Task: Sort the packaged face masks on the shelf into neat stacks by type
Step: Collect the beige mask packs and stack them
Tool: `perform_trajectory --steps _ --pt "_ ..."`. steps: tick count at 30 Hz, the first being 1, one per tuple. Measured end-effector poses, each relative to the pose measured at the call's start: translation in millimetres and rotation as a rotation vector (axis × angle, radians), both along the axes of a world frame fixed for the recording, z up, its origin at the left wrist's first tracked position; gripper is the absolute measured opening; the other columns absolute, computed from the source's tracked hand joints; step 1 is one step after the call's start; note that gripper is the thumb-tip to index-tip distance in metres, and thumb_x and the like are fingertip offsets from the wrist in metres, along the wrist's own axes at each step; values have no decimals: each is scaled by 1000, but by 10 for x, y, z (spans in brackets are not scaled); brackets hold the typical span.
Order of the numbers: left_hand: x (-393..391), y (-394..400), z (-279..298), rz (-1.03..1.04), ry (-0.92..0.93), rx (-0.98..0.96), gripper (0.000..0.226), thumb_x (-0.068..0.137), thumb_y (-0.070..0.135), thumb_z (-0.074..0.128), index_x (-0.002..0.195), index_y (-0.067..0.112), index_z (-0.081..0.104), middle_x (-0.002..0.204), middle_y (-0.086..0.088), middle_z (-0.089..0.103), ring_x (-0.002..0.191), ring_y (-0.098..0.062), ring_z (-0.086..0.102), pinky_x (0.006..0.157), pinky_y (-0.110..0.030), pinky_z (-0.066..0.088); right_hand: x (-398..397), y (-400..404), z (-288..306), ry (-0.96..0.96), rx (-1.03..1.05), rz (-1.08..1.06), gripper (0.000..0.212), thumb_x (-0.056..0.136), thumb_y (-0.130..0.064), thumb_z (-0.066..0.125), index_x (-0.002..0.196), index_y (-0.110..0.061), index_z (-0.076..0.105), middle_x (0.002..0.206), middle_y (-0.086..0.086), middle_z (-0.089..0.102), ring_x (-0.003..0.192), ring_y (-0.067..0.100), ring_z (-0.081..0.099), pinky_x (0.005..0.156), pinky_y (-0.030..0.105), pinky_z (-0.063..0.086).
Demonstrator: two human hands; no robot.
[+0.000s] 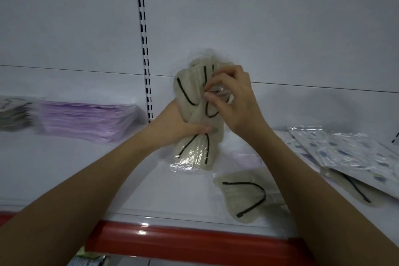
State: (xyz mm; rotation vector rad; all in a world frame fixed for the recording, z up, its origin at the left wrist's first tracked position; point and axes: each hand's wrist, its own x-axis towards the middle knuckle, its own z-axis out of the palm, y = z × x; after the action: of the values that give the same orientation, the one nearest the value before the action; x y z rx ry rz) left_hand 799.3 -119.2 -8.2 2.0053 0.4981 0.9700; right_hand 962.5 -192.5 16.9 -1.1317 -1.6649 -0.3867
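Observation:
A bundle of beige masks with black ear loops (194,153), each in clear wrap, is held upright above the white shelf (64,168). My left hand (172,125) grips the bundle round its middle. My right hand (233,101) pinches the clear wrap at the bundle's upper right. One more beige mask (241,194) lies flat on the shelf below my right forearm. Another beige mask (354,192) pokes out from under a pile at the right.
A stack of purple masks (86,119) lies at the left, with a grey stack (15,114) beyond it. Patterned blue-and-white packs (349,153) spread at the right. A slotted upright (144,49) runs up the back wall. The shelf has a red front edge (194,242).

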Motion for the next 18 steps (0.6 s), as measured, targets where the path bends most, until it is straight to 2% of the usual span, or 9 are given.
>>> perform_trajectory --steps 2,5,7,8,10,11,13,15,18 --pt "-7 58 0 75 -15 30 48 76 3 83 112 27 62 99 14 73 95 2 69 78 -15 53 -45 -117 139 241 -111 166 43 83 -18 77 118 -24 53 122 7 52 112 19 54 100 33 48" --pt "-55 139 10 151 -134 -25 56 72 8 85 122 12 60 113 2 71 105 -8 68 86 -24 57 35 -314 366 411 -230 171 55 85 -19 77 126 -19 41 112 6 58 91 19 64 78 28 58" --pt "-68 157 20 187 -189 -66 59 73 4 85 125 8 58 115 0 70 106 -11 68 88 -26 57 202 -431 436 283 -520 125 39 87 -21 75 118 -16 51 96 1 66 71 17 63 61 29 55" --pt "-67 162 19 201 -200 -79 58 75 2 84 127 6 57 116 -2 70 107 -12 68 89 -28 57 266 -467 435 135 -741 110 31 87 -21 75 113 -17 58 92 -1 69 68 14 64 57 27 53" --pt "-72 185 -4 227 -207 -95 58 76 3 82 128 6 56 120 -4 69 110 -14 67 90 -30 56 281 -478 367 -178 -1176 70 24 85 -26 76 107 -24 66 96 -6 73 77 11 69 60 22 52" --pt "-73 190 -18 246 -202 -100 58 76 4 83 128 9 55 120 -4 68 110 -15 67 91 -31 55 246 -452 313 -275 -1311 48 26 84 -29 77 107 -26 67 98 -8 74 81 11 70 62 19 52" --pt "-76 210 -54 278 -191 -113 60 76 8 85 127 10 55 119 -2 69 109 -14 67 93 -34 55 130 -379 223 -356 -1388 14 29 80 -34 81 105 -28 70 100 -10 74 79 7 67 63 16 50" --pt "-75 211 -77 294 -186 -112 60 76 10 85 128 9 56 114 1 70 104 -12 69 91 -33 57 44 -325 158 -404 -1428 0 31 76 -36 84 103 -28 71 99 -11 73 77 6 65 66 20 52" --pt "-68 211 -81 289 -199 -116 57 77 7 83 128 7 56 112 2 70 102 -10 69 89 -30 57 16 -321 107 -483 -1466 -68 30 72 -39 86 96 -29 71 98 -13 71 93 14 66 83 31 54"
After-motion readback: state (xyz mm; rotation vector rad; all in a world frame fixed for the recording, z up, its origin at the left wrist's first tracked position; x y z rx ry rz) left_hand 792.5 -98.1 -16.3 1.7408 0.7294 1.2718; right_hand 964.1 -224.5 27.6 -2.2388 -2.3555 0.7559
